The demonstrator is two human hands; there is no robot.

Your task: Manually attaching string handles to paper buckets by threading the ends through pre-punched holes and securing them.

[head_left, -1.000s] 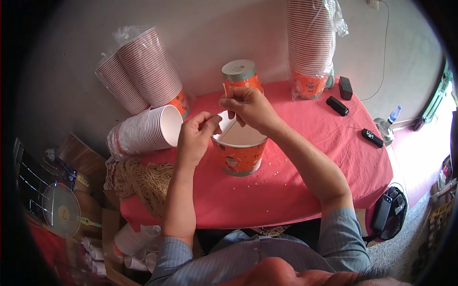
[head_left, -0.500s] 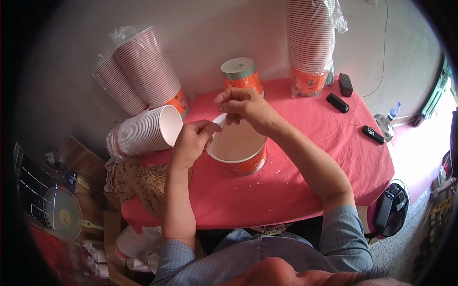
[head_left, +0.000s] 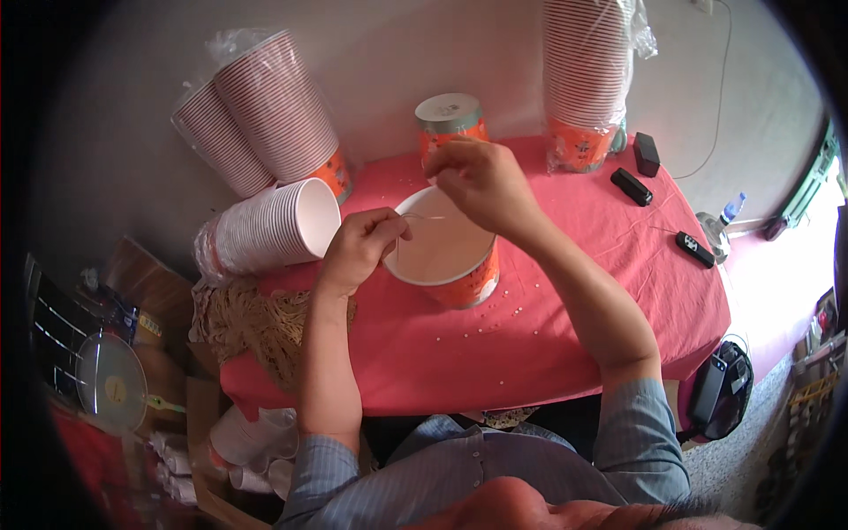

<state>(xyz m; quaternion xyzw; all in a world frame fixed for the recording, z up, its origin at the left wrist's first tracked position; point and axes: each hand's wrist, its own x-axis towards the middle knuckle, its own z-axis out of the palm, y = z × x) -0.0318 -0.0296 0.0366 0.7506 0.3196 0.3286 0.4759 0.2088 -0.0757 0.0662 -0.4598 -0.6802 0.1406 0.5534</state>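
A paper tub (head_left: 473,287) with an orange printed outside and a pale inside stands upright in front of me, its mouth upward. Over its left rim my left hand (head_left: 358,250) is closed in a pinch on a thin pale thread (head_left: 426,216). This strand runs across the opening toward my right hand (head_left: 481,181), which hovers above the tub's far right rim. The right fingers are curled together and slightly blurred; what they hold, if anything, is too small to name. Small white beads (head_left: 518,311) lie scattered on the red tablecloth beside the tub.
Behind the tub sits an upturned orange tub (head_left: 450,115). Wrapped stacks of paper tubs stand at back left (head_left: 274,110) and back right (head_left: 583,79); another stack (head_left: 274,230) lies sideways. A beige cord bundle (head_left: 256,327) is at left, small black devices (head_left: 632,187) at right.
My right hand has moved up and to the right, away from my left hand, and the thread now shows stretched between them. The left hand stays pinched near the tub's rim.
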